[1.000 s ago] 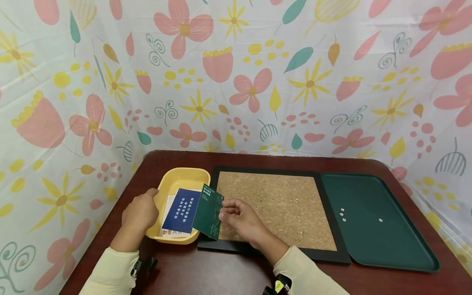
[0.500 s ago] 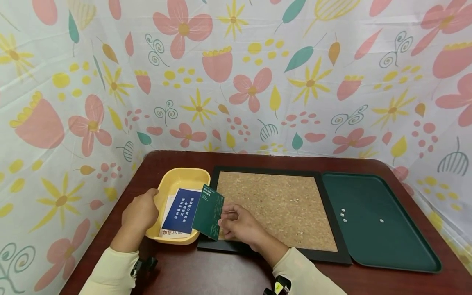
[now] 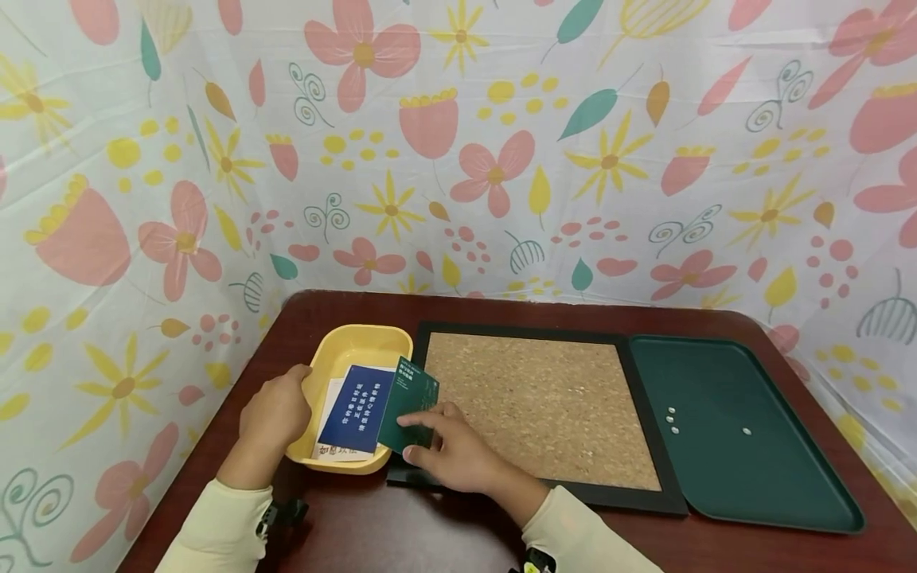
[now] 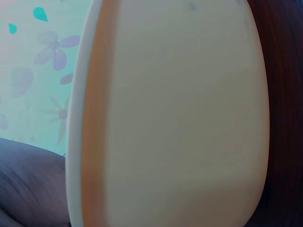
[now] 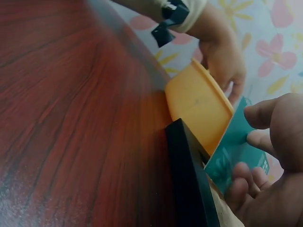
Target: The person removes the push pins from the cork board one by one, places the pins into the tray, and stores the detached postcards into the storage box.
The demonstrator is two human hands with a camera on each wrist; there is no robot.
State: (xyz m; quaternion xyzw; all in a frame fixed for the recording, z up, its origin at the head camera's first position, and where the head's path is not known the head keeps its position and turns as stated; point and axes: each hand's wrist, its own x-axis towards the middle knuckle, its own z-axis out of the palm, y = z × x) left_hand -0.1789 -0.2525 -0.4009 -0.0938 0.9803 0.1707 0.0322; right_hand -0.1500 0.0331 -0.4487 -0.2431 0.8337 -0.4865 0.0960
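Note:
My left hand grips the left rim of a yellow plastic basin. Inside the basin a blue card with white writing lies over whitish cards. My right hand holds a dark green card, tilted over the basin's right rim and the cork board's left edge. In the head view the index finger lies across the card's face, with other fingers behind it. The right wrist view shows the green card close to the basin's side. The left wrist view is mostly filled by the basin wall.
A black-framed cork board lies right of the basin. Beyond it sits a dark green tray with several small whitish round pieces. All rest on a reddish-brown table, with a flower-patterned cloth behind and at the sides.
My right hand's index finger has come forward onto the green card's face; earlier the fingers held its right edge. The left hand still grips the basin. The head view has shifted slightly.

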